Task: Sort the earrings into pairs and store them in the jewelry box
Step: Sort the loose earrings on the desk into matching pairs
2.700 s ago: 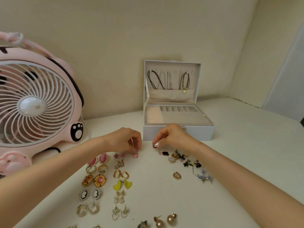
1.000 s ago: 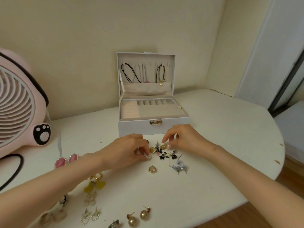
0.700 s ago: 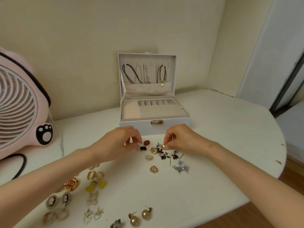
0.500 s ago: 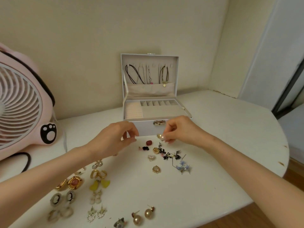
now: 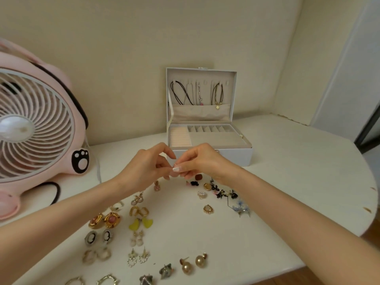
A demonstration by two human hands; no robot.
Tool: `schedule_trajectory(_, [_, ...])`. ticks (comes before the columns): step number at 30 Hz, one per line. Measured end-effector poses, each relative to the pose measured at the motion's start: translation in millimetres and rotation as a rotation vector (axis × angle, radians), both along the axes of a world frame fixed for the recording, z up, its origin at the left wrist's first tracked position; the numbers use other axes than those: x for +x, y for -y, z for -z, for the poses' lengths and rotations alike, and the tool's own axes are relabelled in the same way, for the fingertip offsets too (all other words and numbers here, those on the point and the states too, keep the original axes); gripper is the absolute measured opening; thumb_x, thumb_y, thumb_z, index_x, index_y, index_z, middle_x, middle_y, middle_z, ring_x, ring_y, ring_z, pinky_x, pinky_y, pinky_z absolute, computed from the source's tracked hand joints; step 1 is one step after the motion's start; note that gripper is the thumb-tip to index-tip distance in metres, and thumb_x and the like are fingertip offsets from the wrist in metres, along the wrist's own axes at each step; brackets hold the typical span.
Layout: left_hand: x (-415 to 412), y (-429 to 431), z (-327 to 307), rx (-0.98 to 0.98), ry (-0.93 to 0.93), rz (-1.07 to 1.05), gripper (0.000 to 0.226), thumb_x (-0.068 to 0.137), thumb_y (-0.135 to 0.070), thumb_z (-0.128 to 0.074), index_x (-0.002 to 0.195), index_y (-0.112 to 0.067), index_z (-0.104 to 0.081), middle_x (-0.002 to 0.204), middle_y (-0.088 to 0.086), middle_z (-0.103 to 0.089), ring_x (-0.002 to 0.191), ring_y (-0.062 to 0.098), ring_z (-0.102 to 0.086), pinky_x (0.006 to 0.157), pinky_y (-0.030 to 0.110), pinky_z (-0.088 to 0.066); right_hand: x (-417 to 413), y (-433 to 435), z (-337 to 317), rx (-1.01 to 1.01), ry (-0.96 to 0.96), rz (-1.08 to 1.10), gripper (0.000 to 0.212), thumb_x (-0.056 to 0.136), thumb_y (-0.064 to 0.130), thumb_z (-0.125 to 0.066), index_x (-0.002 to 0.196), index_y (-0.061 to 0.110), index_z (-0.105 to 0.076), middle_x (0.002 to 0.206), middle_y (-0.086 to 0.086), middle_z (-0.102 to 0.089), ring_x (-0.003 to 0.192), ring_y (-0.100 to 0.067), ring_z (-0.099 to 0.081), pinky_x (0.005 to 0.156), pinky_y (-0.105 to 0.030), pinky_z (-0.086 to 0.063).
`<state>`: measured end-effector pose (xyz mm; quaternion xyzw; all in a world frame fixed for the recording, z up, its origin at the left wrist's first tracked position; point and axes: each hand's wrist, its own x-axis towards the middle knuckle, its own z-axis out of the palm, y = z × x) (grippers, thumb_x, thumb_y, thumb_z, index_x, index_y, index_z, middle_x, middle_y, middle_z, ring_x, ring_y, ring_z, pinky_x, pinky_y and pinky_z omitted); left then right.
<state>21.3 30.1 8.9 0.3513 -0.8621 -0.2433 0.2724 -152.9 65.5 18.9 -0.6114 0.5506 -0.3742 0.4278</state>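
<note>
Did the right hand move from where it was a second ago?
Yes. The right hand has lifted off the loose earrings and shifted left across the front of the jewelry box, meeting the left hand near the box's left corner.

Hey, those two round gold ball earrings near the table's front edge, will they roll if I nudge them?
Probably a little: the round gold ball earrings look smooth and spherical. Their posts stick out, so they'd likely pivot, not run far. Small, so likely light.

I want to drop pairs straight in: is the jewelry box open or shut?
Open. On the jewelry box, the lid stands upright, showing hung necklaces, and the tray compartments lie uncovered.
</note>
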Motion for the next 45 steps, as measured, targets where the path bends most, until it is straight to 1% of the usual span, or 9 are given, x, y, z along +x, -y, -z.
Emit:
schedule_trajectory(6, [18.2,20.8,-1.7,-0.085,0.212,-0.021,0.019,0.081,-0.024,-0.07,0.085,-0.034,-0.054,0.08,-0.019,-0.068,0.074,-0.001,-0.061,0.072,0.023,-0.047,19.1,10.1,8.9,0.01,-0.278,0.081,0.015,0.073,0.029,-0.079,0.071,0.015,-0.073,0.068,0.001,-0.066,0.057,-0.004,-0.055,0.053,-0.015,-0.045])
schedule_trajectory(12, [22.6,29.9,4.2,-0.241,0.507,-0.081,0.021,0.08,-0.038,-0.068,0.097,-0.028,-0.062,0.094,-0.014,-0.061,0.086,0.007,-0.049,0.072,0.023,-0.038,31.3,27.2,15.7,0.091,-0.608,0.031,0.031,0.078,0.026,-0.075,0.095,0.001,-0.072,0.089,-0.013,-0.071,0.063,-0.018,-0.054,0.065,-0.029,-0.048])
schedule_trajectory(16, [18.7,31.4,8.6,-0.226,0.618,-0.06,0.035,0.074,-0.052,-0.068,0.101,-0.03,-0.062,0.091,-0.019,-0.053,0.092,0.008,-0.043,0.076,0.024,-0.031,35.0,32.6,14.7,0.112,-0.697,0.037,0.037,0.075,0.03,-0.077,0.094,-0.001,-0.071,0.077,-0.01,-0.065,0.063,-0.023,-0.055,0.059,-0.029,-0.047])
schedule_trajectory(23, [15.6,32.8,11.8,-0.241,0.594,-0.032,0.025,0.077,-0.046,-0.068,0.095,-0.03,-0.062,0.08,-0.024,-0.047,0.088,0.007,-0.042,0.064,0.013,-0.026,36.6,36.1,18.0,0.075,-0.68,0.042,0.036,0.076,0.027,-0.077,0.093,-0.003,-0.07,0.086,-0.016,-0.07,0.074,-0.03,-0.065,0.072,-0.041,-0.058])
schedule_trajectory(28, [14.3,31.4,12.5,-0.235,0.553,-0.035,0.025,0.078,-0.044,-0.067,0.097,-0.029,-0.061,0.085,-0.021,-0.052,0.088,0.007,-0.044,0.066,0.017,-0.032,24.7,24.8,11.3,-0.006,-0.567,0.104,0.025,0.08,0.024,-0.073,0.089,0.001,-0.071,0.07,-0.005,-0.062,0.062,-0.015,-0.055,0.058,-0.025,-0.046])
schedule_trajectory(31, [11.8,30.3,13.0,-0.236,0.482,-0.026,0.016,0.085,-0.036,-0.062,0.099,-0.028,-0.06,0.091,-0.017,-0.056,0.091,0.01,-0.046,0.075,0.024,-0.04,4.8,16.2,1.1,-0.101,-0.532,0.179,0.013,0.082,0.024,-0.071,0.083,0.011,-0.072,0.063,0.003,-0.06,0.061,-0.007,-0.054,0.063,-0.021,-0.046])
schedule_trajectory(35, [-1.1,23.8,13.3,-0.269,0.371,-0.001,0.012,0.088,-0.027,-0.059,0.1,-0.026,-0.059,0.094,-0.013,-0.059,0.091,0.011,-0.046,0.078,0.026,-0.043,-20.1,7.7,-0.2,-0.2,-0.646,0.224,0.004,0.082,0.017,-0.07,0.082,0.017,-0.073,0.058,0.012,-0.057,0.066,-0.009,-0.061,0.076,-0.028,-0.051])
schedule_trajectory(40, [-16.8,17.6,12.4,-0.317,0.334,0.027,0.013,0.088,-0.026,-0.061,0.1,-0.023,-0.059,0.094,-0.012,-0.058,0.092,0.011,-0.045,0.071,0.017,-0.037,-33.5,1.2,9.0,-0.183,-0.761,0.205,0.008,0.079,0.023,-0.073,0.086,0.022,-0.075,0.068,0.014,-0.057,0.078,-0.009,-0.057,0.067,-0.024,-0.039])
schedule_trajectory(45, [-21.3,15.0,8.2,-0.305,0.345,0.011,0.011,0.089,-0.022,-0.06,0.1,-0.023,-0.06,0.098,-0.009,-0.059,0.094,0.013,-0.046,0.079,0.025,-0.042,-32.2,-2.9,19.9,-0.187,-0.831,0.161,0.015,0.076,0.031,-0.076,0.088,0.022,-0.074,0.069,0.016,-0.051,0.078,-0.009,-0.052,0.059,-0.022,-0.037])
